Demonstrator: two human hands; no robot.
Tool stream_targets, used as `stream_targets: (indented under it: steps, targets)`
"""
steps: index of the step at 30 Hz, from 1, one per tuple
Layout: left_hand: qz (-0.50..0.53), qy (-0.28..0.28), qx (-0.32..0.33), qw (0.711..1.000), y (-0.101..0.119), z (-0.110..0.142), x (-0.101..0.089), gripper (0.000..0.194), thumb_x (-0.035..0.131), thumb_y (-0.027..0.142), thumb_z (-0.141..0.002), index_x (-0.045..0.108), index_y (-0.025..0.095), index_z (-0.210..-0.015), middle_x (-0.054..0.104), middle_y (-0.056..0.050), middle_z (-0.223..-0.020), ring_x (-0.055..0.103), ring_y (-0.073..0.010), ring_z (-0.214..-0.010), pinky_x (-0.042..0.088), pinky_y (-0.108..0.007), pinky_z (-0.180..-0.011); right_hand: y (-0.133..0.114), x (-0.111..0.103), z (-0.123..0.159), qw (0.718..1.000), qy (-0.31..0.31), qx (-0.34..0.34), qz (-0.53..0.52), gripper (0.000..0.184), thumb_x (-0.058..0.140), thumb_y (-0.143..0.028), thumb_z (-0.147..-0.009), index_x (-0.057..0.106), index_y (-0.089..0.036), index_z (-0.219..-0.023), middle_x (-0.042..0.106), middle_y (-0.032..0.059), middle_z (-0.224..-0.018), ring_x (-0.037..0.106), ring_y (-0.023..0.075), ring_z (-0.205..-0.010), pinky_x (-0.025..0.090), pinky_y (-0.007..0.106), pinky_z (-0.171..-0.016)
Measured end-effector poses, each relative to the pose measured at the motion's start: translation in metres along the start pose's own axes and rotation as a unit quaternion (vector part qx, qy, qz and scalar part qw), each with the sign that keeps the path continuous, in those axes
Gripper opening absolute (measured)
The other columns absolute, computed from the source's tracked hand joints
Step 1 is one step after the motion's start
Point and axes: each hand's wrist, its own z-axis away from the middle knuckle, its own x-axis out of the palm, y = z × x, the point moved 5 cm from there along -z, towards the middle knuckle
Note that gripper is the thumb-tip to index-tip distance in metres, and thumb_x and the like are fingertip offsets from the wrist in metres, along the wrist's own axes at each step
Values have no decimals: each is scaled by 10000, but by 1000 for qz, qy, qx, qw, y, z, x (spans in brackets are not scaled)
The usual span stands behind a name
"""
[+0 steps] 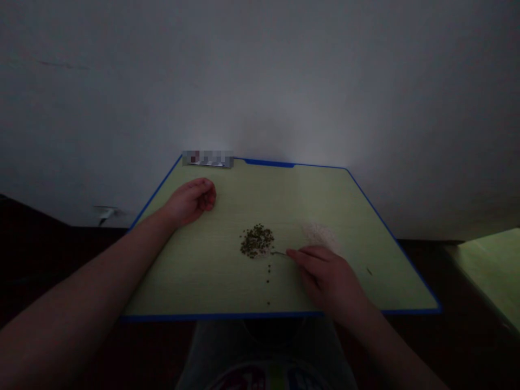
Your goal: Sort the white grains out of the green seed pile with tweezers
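My right hand point(325, 273) rests on a pale green desk point(203, 281) and pinches a thin metal tool, likely tweezers point(279, 253), whose tip points at a small heap of dark green beans point(257, 241). A few stray beans point(268, 281) lie nearer the front edge. Just beyond my right hand sits a small pile of white grains point(319, 234). My left hand point(190, 201) lies on the desk at the far left, fingers curled loosely with nothing visible in them.
The desk has a blue rim point(260, 315) and stands against a white wall point(260, 81). A blurred label point(208, 158) sits at its far left edge. Part of a second green desk point(491, 265) shows at the right. The room is dim.
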Motion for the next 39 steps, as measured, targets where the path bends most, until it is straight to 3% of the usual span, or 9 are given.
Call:
stream_targets:
  steps: [9,16,39]
  targets:
    - [11,1,4,1000,0,0,0,168,627,299,-773,572,172,-677,554,10,-543,493,-78,-442,356,-196,-400,0,1,1,1000,-6,-22,-17,384,451,-92,-875,674,-159,-1181,722,106,-993,665,228,-869,562,379,-745]
    - [7,14,-10,1000,-1,-1,-1,171,590,281,-808,556,175,-678,547,5,-554,492,-78,-444,352,-191,-398,5,-1,-3,1000,24,-9,0,393,440,-101,-881,676,-187,-1184,724,105,-1008,669,219,-865,563,372,-743]
    - [12,17,-7,1000,0,1,0,175,609,278,-794,536,173,-675,535,15,-546,494,-74,-438,350,-183,-397,-5,-1,7,998,-5,-42,-46,381,438,-84,-869,664,-133,-1172,717,117,-983,657,232,-848,563,388,-714]
